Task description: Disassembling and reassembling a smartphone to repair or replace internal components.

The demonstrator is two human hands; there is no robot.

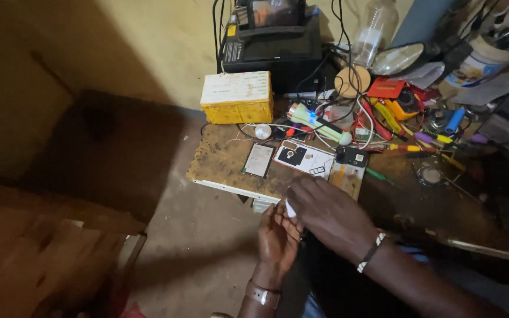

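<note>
— Head view is all I have. What can't you make out from your end?

— Plenty. I see a small white piece [290, 209] between the two hands, but it is mostly covered and I cannot tell what it is. The right hand [328, 212] lies over it, so its fingertips are hidden. The far right of the table [219, 162] sinks into shadow, and the heap of tools [407, 118] beyond the right hand is too tangled to sort.

— And the hands themselves?

— The left hand [277, 238] is turned palm up, fingers curled loosely, its fingertips touching the white piece from below. It wears a wristband. The right hand comes across from the right, back of the hand facing me, fingers bent down and closed on the white piece from above; a beaded bracelet sits at its wrist. Both hover just off the near edge of the table.

— What lies closest?

— Just beyond the right hand's knuckles, an opened phone [304, 158] lies flat, showing its inside. Beyond the left hand, a flat dark rectangular part [258, 159] rests beside it, apart. Farther out from the left hand stands a yellow box [237, 97].
</note>
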